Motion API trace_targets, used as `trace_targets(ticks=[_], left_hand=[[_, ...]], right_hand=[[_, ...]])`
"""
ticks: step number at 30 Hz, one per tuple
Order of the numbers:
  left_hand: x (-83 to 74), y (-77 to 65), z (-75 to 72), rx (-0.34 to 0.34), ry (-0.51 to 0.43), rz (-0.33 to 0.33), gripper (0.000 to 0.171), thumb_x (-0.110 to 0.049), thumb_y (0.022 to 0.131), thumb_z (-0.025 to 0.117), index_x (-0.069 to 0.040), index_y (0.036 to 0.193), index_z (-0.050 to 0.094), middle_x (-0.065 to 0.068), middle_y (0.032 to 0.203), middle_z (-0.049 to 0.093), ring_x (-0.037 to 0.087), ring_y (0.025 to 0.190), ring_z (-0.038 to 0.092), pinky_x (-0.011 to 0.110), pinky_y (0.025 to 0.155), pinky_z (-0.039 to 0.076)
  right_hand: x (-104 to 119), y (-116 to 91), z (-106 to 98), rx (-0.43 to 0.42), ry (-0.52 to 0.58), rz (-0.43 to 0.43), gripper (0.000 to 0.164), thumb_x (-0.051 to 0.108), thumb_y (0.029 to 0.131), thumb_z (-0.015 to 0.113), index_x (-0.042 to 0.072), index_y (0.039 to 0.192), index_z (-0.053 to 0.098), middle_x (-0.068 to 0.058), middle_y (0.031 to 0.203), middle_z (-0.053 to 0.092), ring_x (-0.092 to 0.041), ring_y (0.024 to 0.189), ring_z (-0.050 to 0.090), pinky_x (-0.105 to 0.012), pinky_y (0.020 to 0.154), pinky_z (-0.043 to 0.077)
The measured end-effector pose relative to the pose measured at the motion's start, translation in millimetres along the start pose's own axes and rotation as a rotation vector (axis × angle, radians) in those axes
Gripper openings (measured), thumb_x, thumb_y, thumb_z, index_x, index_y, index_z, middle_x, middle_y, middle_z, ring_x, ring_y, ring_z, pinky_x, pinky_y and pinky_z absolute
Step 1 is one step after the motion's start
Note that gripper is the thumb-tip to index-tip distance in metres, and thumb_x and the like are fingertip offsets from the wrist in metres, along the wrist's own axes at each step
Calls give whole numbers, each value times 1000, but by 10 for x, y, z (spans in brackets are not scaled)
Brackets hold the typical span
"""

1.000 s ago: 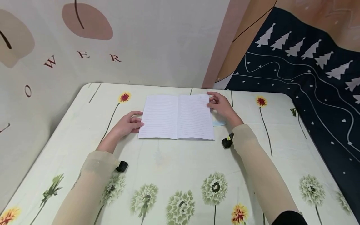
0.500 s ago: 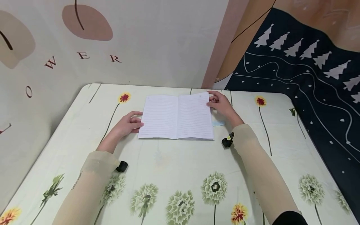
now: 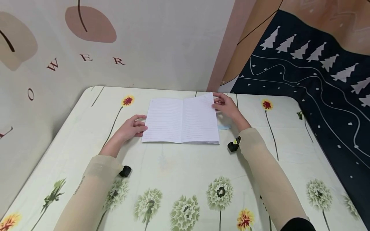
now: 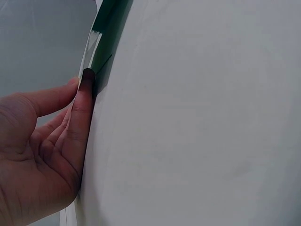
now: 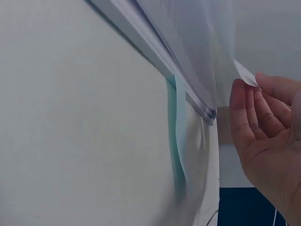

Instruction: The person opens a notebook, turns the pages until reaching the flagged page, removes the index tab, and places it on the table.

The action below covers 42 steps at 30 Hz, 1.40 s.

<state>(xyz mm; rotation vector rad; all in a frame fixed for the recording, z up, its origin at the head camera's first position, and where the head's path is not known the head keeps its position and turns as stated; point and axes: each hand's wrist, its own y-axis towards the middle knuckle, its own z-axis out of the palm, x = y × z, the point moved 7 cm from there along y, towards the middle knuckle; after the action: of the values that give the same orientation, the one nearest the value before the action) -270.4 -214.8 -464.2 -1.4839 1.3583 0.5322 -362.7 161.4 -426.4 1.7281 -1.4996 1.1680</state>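
Note:
An open notebook (image 3: 164,120) with lined white pages lies on the table in the head view. My left hand (image 3: 130,128) pinches its left edge, thumb on top and fingers beneath; a green underside shows there in the left wrist view. At the upper right corner, my right hand (image 3: 228,107) pinches a single page (image 5: 244,73) between thumb and fingers. That page is lifted clear of the pages below in the right wrist view. A light-blue strip (image 5: 178,136) sticks out from under the notebook's right side.
A white cloth with printed flowers covers the table (image 3: 173,166). Behind it hangs a pale wall cloth (image 3: 162,48) with printed letters, and a dark blue cloth (image 3: 289,69) with tree shapes drapes at the right. Black wrist cameras sit at both cuffs.
The page's upper right corner has risen slightly and shifted a little left with my right hand. The left hand stays in place on the notebook's edge.

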Motion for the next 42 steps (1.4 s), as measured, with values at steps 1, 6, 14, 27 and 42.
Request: trace_targets(ticks=[1, 6, 14, 27, 42], left_hand=[[-3, -5, 0, -1, 0, 0, 61, -14, 101, 59, -8, 155, 31, 22, 130, 57, 4, 85, 61, 16, 73, 56], [-1, -14, 3, 1, -11, 1, 62, -14, 101, 59, -8, 155, 30, 22, 130, 57, 3, 84, 61, 16, 72, 56], [2, -13, -4, -5, -2, 0, 60, -16, 102, 58, -9, 155, 31, 21, 129, 57, 2, 85, 61, 15, 73, 55], [-33, -27, -1, -11, -2, 3, 61, -16, 102, 58, -10, 155, 31, 24, 134, 56, 4, 86, 61, 15, 74, 55], [-17, -45, 6, -4, -9, 9, 63, -16, 102, 58, -8, 156, 28, 25, 135, 54, 2, 86, 61, 15, 74, 55]], right_hand=[[8, -4, 3, 2, 2, 0, 55, 8, 99, 59, 10, 151, 41, -21, 134, 58, -22, 108, 57, -17, 83, 56], [62, -33, 24, 13, 22, -10, 55, 9, 100, 59, 10, 152, 40, -19, 141, 54, -30, 123, 56, -28, 92, 57], [169, -86, 61, 36, 21, -52, 53, 11, 100, 58, 11, 151, 42, -17, 145, 52, -31, 129, 54, -29, 91, 55], [332, -186, 174, 118, 26, -125, 42, 17, 102, 56, 13, 144, 52, -11, 145, 54, -27, 125, 55, -36, 99, 53], [334, -276, 332, 197, -26, -108, 32, 10, 103, 50, 10, 133, 63, -9, 142, 54, -26, 121, 56, -33, 99, 53]])
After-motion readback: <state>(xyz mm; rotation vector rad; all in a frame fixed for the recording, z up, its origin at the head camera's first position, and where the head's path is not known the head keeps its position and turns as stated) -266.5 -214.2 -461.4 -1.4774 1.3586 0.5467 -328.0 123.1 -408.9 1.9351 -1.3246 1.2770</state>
